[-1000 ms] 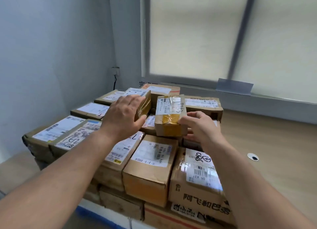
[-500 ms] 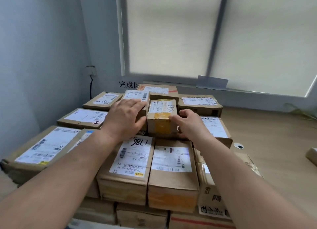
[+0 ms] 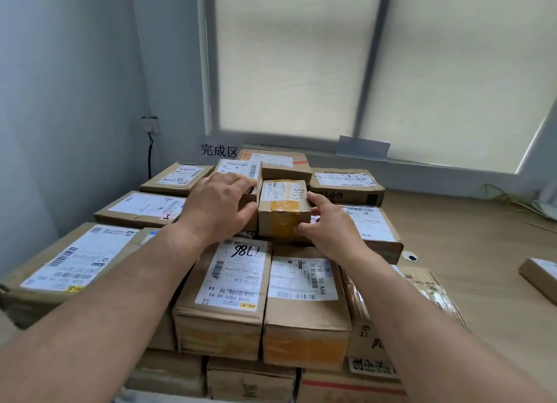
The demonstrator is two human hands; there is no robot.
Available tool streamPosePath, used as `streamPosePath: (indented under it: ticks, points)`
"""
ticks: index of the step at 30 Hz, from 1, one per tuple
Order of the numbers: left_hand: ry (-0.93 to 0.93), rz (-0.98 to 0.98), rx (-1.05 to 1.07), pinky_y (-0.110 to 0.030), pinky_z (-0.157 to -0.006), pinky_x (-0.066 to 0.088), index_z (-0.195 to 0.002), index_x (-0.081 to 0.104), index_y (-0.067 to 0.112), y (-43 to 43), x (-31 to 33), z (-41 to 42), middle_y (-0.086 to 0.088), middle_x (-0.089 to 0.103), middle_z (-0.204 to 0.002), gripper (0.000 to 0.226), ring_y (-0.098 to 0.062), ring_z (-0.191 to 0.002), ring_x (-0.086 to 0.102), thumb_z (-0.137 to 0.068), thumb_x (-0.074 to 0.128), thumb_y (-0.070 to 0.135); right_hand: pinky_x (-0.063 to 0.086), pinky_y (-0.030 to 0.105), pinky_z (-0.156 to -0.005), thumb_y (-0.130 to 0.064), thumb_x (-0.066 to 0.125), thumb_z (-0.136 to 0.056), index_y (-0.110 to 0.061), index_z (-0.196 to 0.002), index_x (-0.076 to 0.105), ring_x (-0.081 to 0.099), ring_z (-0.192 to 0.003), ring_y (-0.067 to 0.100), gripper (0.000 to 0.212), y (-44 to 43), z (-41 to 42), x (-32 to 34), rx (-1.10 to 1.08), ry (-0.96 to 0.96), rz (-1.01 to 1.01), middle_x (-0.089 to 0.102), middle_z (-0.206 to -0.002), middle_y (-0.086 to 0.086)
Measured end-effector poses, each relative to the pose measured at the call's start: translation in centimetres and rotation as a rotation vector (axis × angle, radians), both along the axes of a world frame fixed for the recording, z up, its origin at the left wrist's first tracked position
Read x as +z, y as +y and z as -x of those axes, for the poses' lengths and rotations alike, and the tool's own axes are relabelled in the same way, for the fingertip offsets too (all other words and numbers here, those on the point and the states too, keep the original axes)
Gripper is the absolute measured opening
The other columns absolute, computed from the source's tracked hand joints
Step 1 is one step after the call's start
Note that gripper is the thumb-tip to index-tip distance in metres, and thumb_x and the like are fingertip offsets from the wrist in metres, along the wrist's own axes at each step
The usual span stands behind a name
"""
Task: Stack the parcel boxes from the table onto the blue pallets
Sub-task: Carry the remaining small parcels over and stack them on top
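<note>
— Where's the taped box (image 3: 283, 205)?
— On top of the stack (image 3: 304, 297), near the middle, just beside a taller labelled box (image 3: 241, 168) on its left.
— And your hands?
— My right grip (image 3: 328, 226) is clamped on the taped box, thumb on its front face, fingers along its right side. My left grip (image 3: 221, 205) lies over the labelled box, fingers bent over its right edge.
— Anything else?
— One spare parcel (image 3: 541, 277) on the table (image 3: 482, 245), well off to the right.

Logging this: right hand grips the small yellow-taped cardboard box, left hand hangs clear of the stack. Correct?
No: the head view shows the left hand holding the neighbouring white-labelled cardboard box. The right hand does grip the small yellow-taped cardboard box.
</note>
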State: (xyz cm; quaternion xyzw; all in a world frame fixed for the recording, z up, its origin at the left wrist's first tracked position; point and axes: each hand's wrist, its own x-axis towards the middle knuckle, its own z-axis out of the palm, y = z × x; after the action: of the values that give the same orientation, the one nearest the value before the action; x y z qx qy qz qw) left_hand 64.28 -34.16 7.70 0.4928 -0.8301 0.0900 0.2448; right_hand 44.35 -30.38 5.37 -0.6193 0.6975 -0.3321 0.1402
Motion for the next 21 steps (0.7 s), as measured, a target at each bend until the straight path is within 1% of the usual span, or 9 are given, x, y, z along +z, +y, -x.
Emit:
streamPosePath:
  ticks: [3,5,8,10,12,15,17,21]
  points:
    - [-0.021,-0.016,0.021,-0.039,-0.109,0.026,-0.141,0.04,0.025,0.1,0.4,0.3,0.002,0.044,-0.144,0.054,-0.018,-0.134,0.035,-0.093,0.047,0.046,0.044,0.043,-0.101,-0.029,0.072,-0.082,-0.029,-0.149,0.026,0.045,-0.127,0.025,0.081,0.2,0.1,0.2,-0.003,0.019,0.004,0.05,-0.139,0.002]
    - [0.004,0.008,0.018,-0.039,-0.11,0.025,-0.142,0.039,0.023,0.2,0.5,0.6,0.001,0.041,-0.146,0.056,-0.019,-0.136,0.032,-0.092,0.049,0.046,0.042,0.041,-0.104,-0.027,0.073,-0.082,-0.024,-0.15,0.025,0.042,-0.13,0.023,0.083,0.4,0.2,0.3,-0.011,0.031,0.026,0.044,-0.144,0.003]
    - [0.087,0.099,-0.031,-0.043,-0.11,0.027,-0.138,0.046,0.018,0.5,0.6,1.5,-0.004,0.044,-0.144,0.055,-0.023,-0.135,0.036,-0.09,0.05,0.045,0.037,0.036,-0.107,-0.026,0.071,-0.083,-0.02,-0.15,0.027,0.037,-0.133,0.021,0.08,1.1,0.6,0.7,-0.032,0.108,0.098,0.039,-0.146,0.003]
    - [0.124,0.16,-0.078,-0.045,-0.106,0.032,-0.132,0.053,0.014,0.8,0.8,2.6,-0.008,0.051,-0.138,0.057,-0.026,-0.13,0.042,-0.084,0.048,0.045,0.035,0.034,-0.106,-0.026,0.068,-0.085,-0.019,-0.148,0.031,0.036,-0.134,0.02,0.073,1.7,1.0,1.0,-0.053,0.158,0.152,0.04,-0.145,0.004]
    - [0.158,0.198,-0.126,-0.045,-0.102,0.036,-0.128,0.056,0.012,1.3,1.2,4.1,-0.009,0.055,-0.133,0.056,-0.028,-0.126,0.046,-0.082,0.05,0.043,0.035,0.032,-0.105,-0.026,0.066,-0.087,-0.02,-0.146,0.034,0.035,-0.134,0.02,0.067,2.4,1.7,1.3,-0.086,0.197,0.196,0.04,-0.144,0.004]
    - [0.176,0.215,-0.198,-0.044,-0.1,0.039,-0.129,0.055,0.012,2.1,1.8,6.7,-0.007,0.057,-0.131,0.056,-0.027,-0.123,0.049,-0.082,0.052,0.042,0.036,0.031,-0.102,-0.026,0.061,-0.088,-0.02,-0.143,0.04,0.038,-0.131,0.02,0.059,3.6,3.1,1.8,-0.166,0.247,0.247,0.044,-0.141,0.004]
    - [0.156,0.216,-0.233,-0.044,-0.099,0.04,-0.131,0.053,0.013,2.8,2.2,8.5,-0.006,0.057,-0.131,0.055,-0.026,-0.122,0.049,-0.084,0.053,0.042,0.038,0.033,-0.102,-0.028,0.06,-0.089,-0.02,-0.141,0.043,0.04,-0.129,0.02,0.055,4.6,4.3,2.2,-0.212,0.275,0.276,0.047,-0.138,0.004]
    - [0.139,0.21,-0.279,-0.044,-0.095,0.042,-0.134,0.05,0.011,4.5,2.5,12.2,-0.009,0.061,-0.125,0.056,-0.03,-0.115,0.054,-0.085,0.064,0.036,0.039,0.034,-0.101,-0.027,0.059,-0.089,-0.02,-0.137,0.048,0.044,-0.125,0.021,0.05,7.0,7.5,3.0,-0.279,0.32,0.31,0.052,-0.134,0.004]
